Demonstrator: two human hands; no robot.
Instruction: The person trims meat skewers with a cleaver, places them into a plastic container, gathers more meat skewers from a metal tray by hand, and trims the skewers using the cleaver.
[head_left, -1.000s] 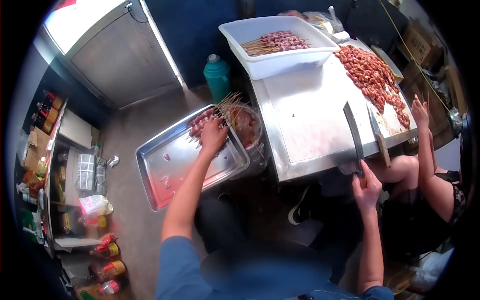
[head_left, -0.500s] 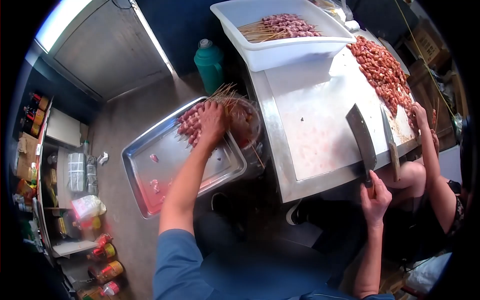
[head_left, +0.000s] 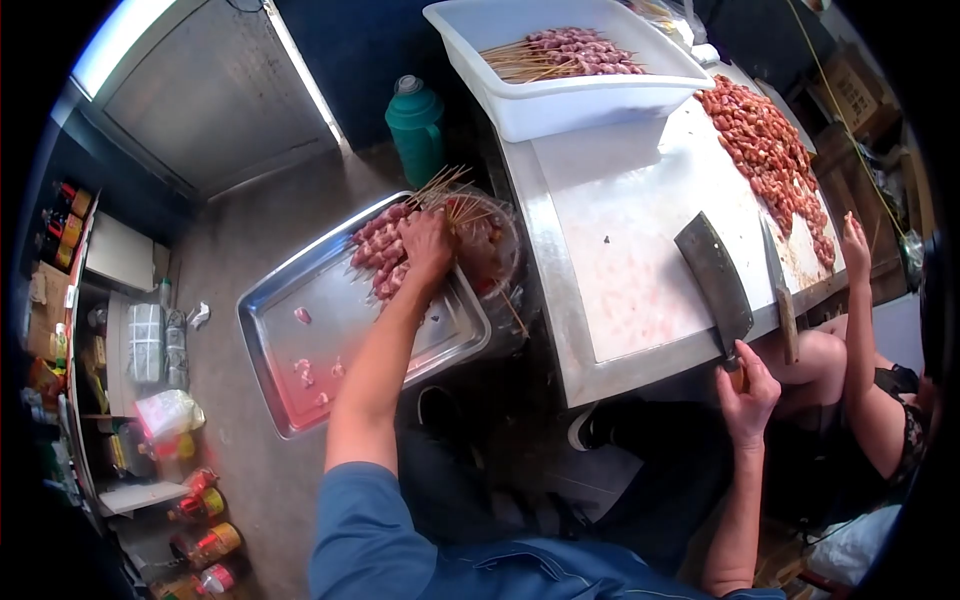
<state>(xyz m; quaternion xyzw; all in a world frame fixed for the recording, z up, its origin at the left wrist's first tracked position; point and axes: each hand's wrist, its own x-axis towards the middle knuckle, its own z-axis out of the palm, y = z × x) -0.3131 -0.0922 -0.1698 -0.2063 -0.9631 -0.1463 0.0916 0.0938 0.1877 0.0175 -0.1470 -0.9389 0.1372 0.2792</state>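
Observation:
My left hand (head_left: 428, 243) is closed on meat skewers (head_left: 380, 250) at the upper right part of a metal tray (head_left: 345, 370); their bare stick ends point up past the tray's rim. My right hand (head_left: 748, 398) grips the handle of a cleaver (head_left: 716, 275), whose broad blade is over the front part of the white-topped table (head_left: 625, 235). To the right of the cleaver a long knife (head_left: 780, 290) lies at the table's edge. A white tub (head_left: 585, 100) with more skewers stands at the back of the table. Cut meat (head_left: 765, 150) is heaped along the right side.
A co-worker's raised hand (head_left: 855, 243) is beside the table's right corner. A green thermos (head_left: 414, 130) stands on the floor behind the tray. Under the tray's right end is a plastic-lined container (head_left: 500, 245). Shelves with bottles (head_left: 215, 543) line the left.
The cleaver has turned, showing more of its flat side, and its tip has shifted left. The view has moved closer to the table. The co-worker's hand went to the meat and away again.

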